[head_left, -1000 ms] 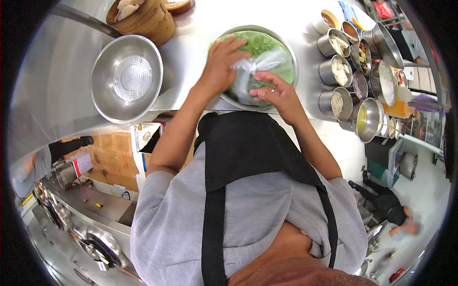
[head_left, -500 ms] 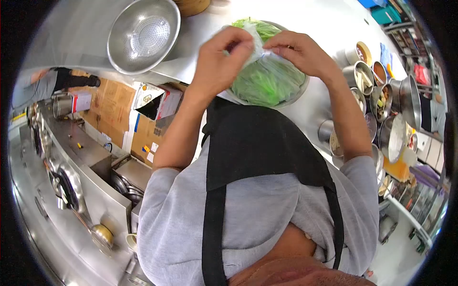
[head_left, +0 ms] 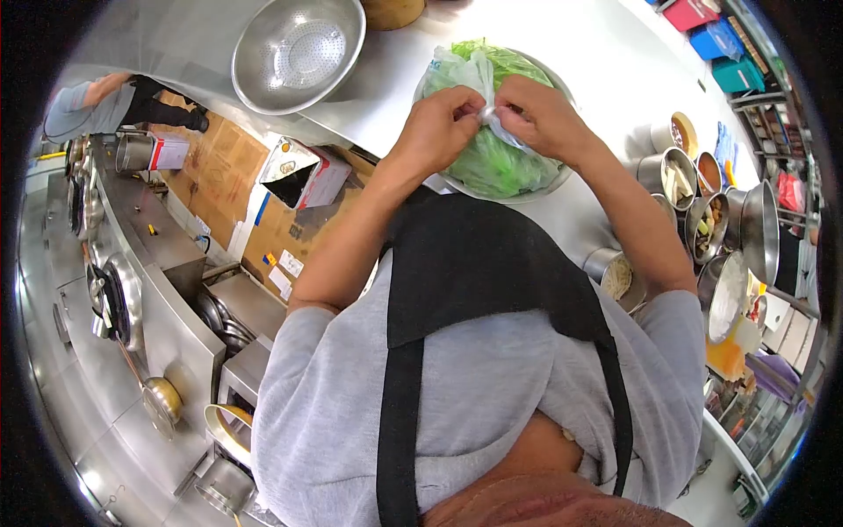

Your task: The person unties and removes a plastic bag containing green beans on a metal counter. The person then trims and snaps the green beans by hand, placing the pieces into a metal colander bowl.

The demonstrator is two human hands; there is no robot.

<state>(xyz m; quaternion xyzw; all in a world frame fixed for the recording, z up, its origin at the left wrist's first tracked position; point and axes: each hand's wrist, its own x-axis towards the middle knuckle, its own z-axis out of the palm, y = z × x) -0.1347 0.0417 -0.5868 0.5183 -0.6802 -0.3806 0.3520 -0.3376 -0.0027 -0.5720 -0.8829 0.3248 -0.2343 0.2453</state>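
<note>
A thin, see-through plastic bag (head_left: 479, 74) lies over leafy green lettuce (head_left: 507, 163) in a round metal bowl (head_left: 562, 181). My left hand (head_left: 439, 130) pinches the gathered plastic from the left side. From the right, my right hand (head_left: 537, 119) grips the same plastic, its fingers curled in. Between the two hands the plastic is twisted into a tight knot-like bunch. More green leaves show above the hands at the bowl's far side.
A metal colander (head_left: 303, 54) stands on the counter to the left, near a round wooden block (head_left: 392, 12). Several metal containers of food (head_left: 676, 180) crowd the right side. Another person (head_left: 105, 105) is at far left, beyond a cardboard-covered floor (head_left: 230, 180).
Both hands have closed in and drawn together on the plastic, which is now bunched tightly between them. The view has shifted slightly, so the colander and bowl appear further right.
</note>
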